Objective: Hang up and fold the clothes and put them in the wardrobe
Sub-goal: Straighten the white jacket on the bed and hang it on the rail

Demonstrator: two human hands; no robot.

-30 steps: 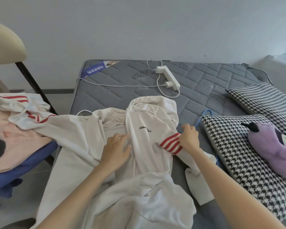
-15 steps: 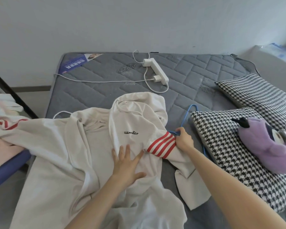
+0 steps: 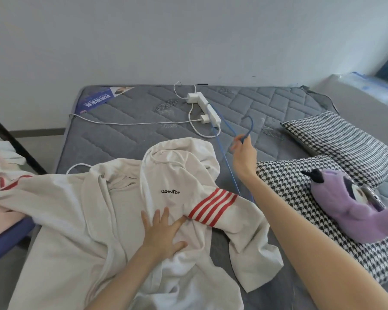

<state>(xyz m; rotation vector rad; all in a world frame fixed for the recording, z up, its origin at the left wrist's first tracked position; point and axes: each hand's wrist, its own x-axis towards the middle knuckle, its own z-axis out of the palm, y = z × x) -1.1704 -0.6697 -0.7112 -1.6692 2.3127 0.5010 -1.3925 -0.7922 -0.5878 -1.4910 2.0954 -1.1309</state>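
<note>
The cream hooded sweatshirt with red-striped sleeves lies near on the grey quilted mattress, the left hand still flat on it, fingers splayed. Further right, the right hand has lifted the thin blue wire hanger, pinching its hook.

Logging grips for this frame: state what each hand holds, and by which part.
The right hand pinches the blue hanger just below its hook. The left hand holds nothing; it presses flat on the white hoodie.

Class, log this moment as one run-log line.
left hand presses white hoodie | right hand holds blue hanger raised | hoodie on mattress, not hung
</note>
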